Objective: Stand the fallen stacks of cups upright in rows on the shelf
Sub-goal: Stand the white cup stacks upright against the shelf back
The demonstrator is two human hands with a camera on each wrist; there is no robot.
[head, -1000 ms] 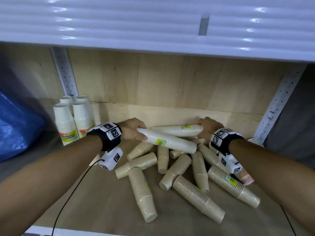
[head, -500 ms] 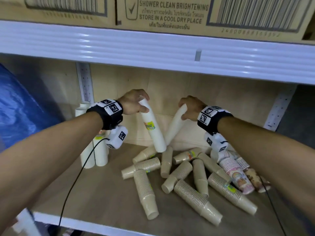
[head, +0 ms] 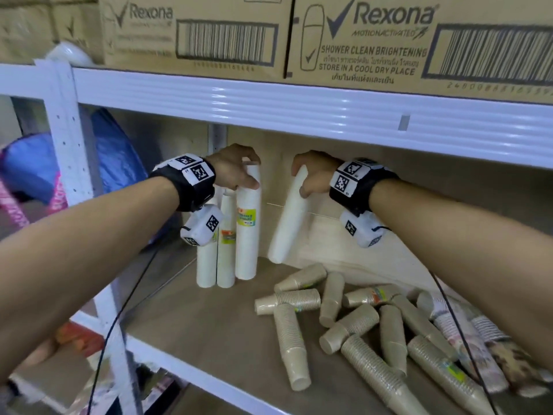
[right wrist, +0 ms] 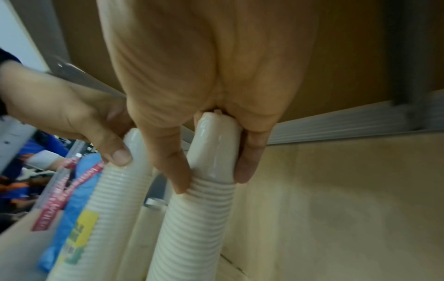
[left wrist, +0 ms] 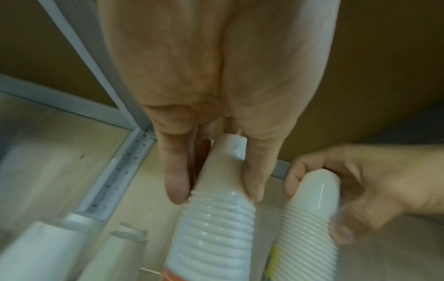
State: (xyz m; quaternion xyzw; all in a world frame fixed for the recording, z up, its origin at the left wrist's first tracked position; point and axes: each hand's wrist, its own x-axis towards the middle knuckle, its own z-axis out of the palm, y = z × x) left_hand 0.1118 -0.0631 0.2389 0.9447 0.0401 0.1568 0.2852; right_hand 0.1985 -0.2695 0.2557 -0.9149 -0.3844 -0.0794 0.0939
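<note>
My left hand (head: 239, 170) grips the top of a white cup stack with a yellow label (head: 247, 229), which stands upright on the wooden shelf (head: 197, 319) beside two standing white stacks (head: 223, 250). In the left wrist view the left hand's thumb and fingers (left wrist: 251, 182) clamp that stack's top (left wrist: 216, 224). My right hand (head: 311, 175) holds a second white stack (head: 288, 220) by its top, tilted, its lower end just above the shelf. The right wrist view shows the right hand's fingers (right wrist: 176, 171) wrapped round this stack (right wrist: 192, 218).
Several brown cup stacks (head: 353, 330) lie fallen across the right half of the shelf, with patterned stacks (head: 466, 333) at the far right. Cardboard boxes (head: 359, 40) sit on the white shelf beam (head: 299, 115) overhead. A blue bag (head: 113, 163) hangs left of the upright post.
Both hands have swung their white stacks from lying to nearly vertical and carried them left; the left stack now stands beside the upright white stacks, the right one still tilts.
</note>
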